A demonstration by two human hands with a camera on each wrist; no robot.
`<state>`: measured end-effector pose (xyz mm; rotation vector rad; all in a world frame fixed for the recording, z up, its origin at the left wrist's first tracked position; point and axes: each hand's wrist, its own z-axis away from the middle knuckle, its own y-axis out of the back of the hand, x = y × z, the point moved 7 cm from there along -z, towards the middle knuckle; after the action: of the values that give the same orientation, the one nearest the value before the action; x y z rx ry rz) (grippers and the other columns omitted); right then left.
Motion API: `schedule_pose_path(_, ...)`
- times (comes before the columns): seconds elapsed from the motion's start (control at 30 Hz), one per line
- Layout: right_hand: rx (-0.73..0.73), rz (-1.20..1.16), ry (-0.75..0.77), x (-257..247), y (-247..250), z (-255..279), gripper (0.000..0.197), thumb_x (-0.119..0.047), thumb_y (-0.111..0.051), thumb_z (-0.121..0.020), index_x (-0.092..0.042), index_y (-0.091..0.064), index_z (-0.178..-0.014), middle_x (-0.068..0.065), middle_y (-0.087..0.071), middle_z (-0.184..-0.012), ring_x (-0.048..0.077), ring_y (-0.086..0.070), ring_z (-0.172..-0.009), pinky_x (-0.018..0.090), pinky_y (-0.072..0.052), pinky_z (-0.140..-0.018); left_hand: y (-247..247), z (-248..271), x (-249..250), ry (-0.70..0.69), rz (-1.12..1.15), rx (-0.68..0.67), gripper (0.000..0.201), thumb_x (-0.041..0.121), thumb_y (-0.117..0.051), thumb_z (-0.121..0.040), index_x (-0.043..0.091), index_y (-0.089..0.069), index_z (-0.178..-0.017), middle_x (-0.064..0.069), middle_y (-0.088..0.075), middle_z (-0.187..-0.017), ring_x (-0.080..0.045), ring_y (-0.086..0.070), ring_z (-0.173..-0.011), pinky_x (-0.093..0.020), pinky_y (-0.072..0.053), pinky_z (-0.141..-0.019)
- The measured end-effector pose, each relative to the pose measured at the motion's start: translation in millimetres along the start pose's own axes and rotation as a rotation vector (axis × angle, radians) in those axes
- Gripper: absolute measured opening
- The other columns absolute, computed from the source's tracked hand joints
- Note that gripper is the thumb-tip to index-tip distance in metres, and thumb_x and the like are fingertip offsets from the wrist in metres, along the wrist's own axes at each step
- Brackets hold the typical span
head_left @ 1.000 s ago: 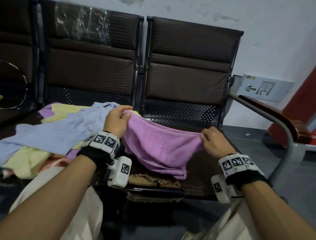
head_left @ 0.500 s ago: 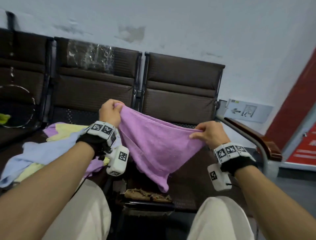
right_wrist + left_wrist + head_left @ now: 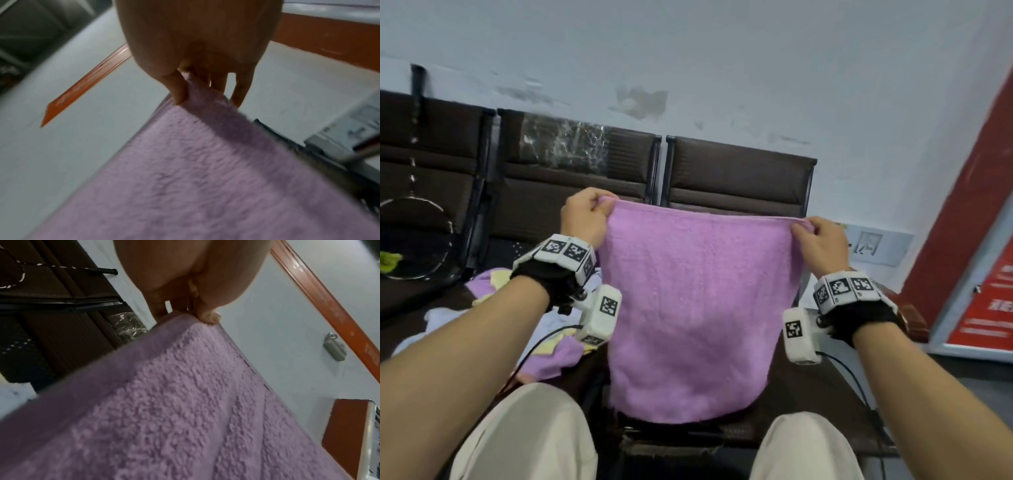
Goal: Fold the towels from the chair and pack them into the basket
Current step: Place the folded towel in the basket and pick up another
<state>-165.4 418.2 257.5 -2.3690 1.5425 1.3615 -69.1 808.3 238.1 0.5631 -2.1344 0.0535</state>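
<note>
A: Where does the purple towel hang against each grip?

B: It hangs straight down from both. The left hand pinches the top left corner, the right hand pinches the top right, and the top edge runs nearly taut between them. The cloth drops flat in front of the knees, its bottom hem just above the front of the chair.

A: Anything hidden or hard to read?

B: The towel covers most of the chair seat behind it. In the left wrist view, thumb and fingers close on the corner; the right wrist view is blurred, yet the fingers clearly clamp the edge. The basket I cannot pick out anywhere.

A: And the arms?

B: Both forearms reach forward and up, wrists raised, hands apart at the towel's width. Further left, a heap of other towels, purple, yellow and pale blue, lies on the neighbouring seat.
</note>
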Motion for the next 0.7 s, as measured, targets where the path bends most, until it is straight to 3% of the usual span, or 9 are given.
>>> schedule_pose_path(0.07, 0.033, -0.072, -0.105, 22, -12, 2, 0.031, -0.022, -0.062, -0.086, -0.011, -0.05, -0.06, -0.007, -0.044, -0.055, 0.015, -0.043, -0.064, 0.027, -0.027, -0.056, -12, 5, -21, 0.056, -0.004, -0.041, 0.016, 0.008, -0.057, -0.087, 0.017, -0.069, -0.088, -0.012, -0.071, -0.094, -0.029, -0.065, -0.094, -0.04, -0.051, -0.088)
schedule_pose_path(0.17, 0.013, -0.045, -0.187, 54, -40, 7, 0.04, -0.023, -0.064, -0.085, -0.014, -0.043, -0.052, -0.008, -0.044, -0.052, 0.015, -0.044, -0.065, 0.025, -0.033, -0.065, -32, 10, -60, 0.164, -0.027, -0.087, 0.018, 0.009, -0.056, -0.085, 0.023, -0.068, -0.082, -0.01, -0.071, -0.09, -0.028, -0.066, -0.094, -0.038, -0.052, -0.088)
schedule_pose_path(0.3, -0.03, -0.06, -0.319, 99, -79, 14, 0.034, -0.024, -0.063, -0.086, -0.012, -0.054, -0.056, -0.003, -0.051, -0.06, 0.016, -0.048, -0.071, 0.025, -0.035, -0.069, -61, 17, -102, 0.284, -0.003, -0.112, 0.019, 0.011, -0.054, -0.084, 0.024, -0.069, -0.08, -0.004, -0.07, -0.086, -0.025, -0.066, -0.094, -0.035, -0.051, -0.088)
schedule_pose_path(0.4, -0.042, -0.374, -0.502, 122, -109, 22, 0.022, -0.016, -0.065, -0.084, -0.002, -0.065, -0.066, 0.002, -0.052, -0.066, 0.015, -0.046, -0.069, 0.03, -0.04, -0.069, -84, 21, -117, 0.354, 0.084, -0.104, 0.018, 0.014, -0.053, -0.085, 0.021, -0.069, -0.086, -0.002, -0.069, -0.089, -0.02, -0.064, -0.09, -0.03, -0.049, -0.081)
schedule_pose_path(0.5, -0.104, -0.766, -0.709, 135, -144, 41, 0.006, -0.006, -0.065, -0.082, -0.004, -0.069, -0.077, 0.007, -0.059, -0.072, 0.017, -0.052, -0.066, 0.03, -0.044, -0.063, -108, 33, -122, 0.389, 0.191, -0.116, 0.017, 0.013, -0.053, -0.087, 0.019, -0.068, -0.093, -0.002, -0.067, -0.091, -0.008, -0.06, -0.077, -0.022, -0.046, -0.069)
schedule_pose_path(0.6, -0.176, -0.759, -0.728, 140, -167, 58, 0.012, -0.002, -0.06, -0.085, -0.011, -0.067, -0.088, 0.007, -0.055, -0.07, 0.015, -0.044, -0.051, 0.018, -0.034, -0.041, -128, 56, -130, 0.45, 0.259, -0.16, 0.018, 0.014, -0.054, -0.088, 0.016, -0.068, -0.099, 0.002, -0.066, -0.09, -0.007, -0.058, -0.077, -0.019, -0.044, -0.064)
schedule_pose_path(0.7, -0.234, -0.713, -0.602, 127, -177, 60, 0.023, 0.002, -0.054, -0.084, -0.011, -0.072, -0.08, 0.005, -0.064, -0.069, 0.009, -0.053, -0.051, 0.016, -0.04, -0.042, -141, 71, -133, 0.458, 0.276, -0.191, 0.016, 0.013, -0.058, -0.088, 0.015, -0.07, -0.098, 0.004, -0.065, -0.082, -0.009, -0.057, -0.074, -0.022, -0.045, -0.063)
